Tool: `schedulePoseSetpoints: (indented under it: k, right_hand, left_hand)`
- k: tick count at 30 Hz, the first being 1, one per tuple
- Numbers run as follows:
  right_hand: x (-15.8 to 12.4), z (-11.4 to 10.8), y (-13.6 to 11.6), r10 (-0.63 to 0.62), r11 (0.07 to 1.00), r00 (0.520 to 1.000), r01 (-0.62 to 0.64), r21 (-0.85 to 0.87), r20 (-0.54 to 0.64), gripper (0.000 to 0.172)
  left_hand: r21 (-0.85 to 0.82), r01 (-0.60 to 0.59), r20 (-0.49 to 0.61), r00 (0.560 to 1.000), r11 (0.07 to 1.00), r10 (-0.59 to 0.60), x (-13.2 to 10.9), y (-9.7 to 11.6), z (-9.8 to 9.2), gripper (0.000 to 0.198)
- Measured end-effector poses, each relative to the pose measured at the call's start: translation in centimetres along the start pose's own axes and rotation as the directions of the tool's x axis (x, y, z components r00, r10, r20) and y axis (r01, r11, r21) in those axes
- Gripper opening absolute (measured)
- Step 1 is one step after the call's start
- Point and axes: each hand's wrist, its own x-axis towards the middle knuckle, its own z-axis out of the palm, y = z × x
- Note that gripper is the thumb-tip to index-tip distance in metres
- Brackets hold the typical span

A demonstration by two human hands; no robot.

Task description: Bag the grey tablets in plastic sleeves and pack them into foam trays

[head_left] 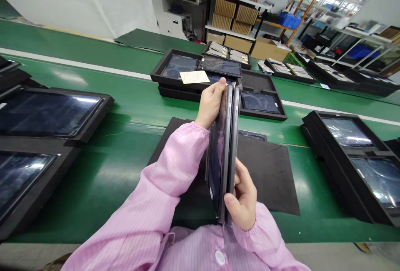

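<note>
I hold two thin grey tablets (226,150) on edge, side by side, above a black mat (275,171) on the green belt. My left hand (211,104) grips their far top end, fingers wrapped over the edge. Their near bottom end sits in my right hand (243,198), thumb pressed on the front edge and fingers curled behind. Both arms wear pink striped sleeves. The tablets' screens face left, wrapped in clear film.
Black foam trays with tablets lie on the belt: two at the left (46,117), two at the right (353,137), a stack straight ahead (175,71) with a yellow dotted sheet (194,77). Shelves with cardboard boxes (231,13) stand behind.
</note>
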Motion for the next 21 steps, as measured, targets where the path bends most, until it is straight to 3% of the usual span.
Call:
schedulePoseSetpoints:
  k: [21]
  right_hand:
    - [-1.8,1.2,-0.2,-0.088,0.996,0.995,0.087,-0.024,-0.053,0.062]
  left_hand:
    - [0.027,-0.064,0.074,0.995,0.998,0.062,-1.8,2.0,0.7,0.050]
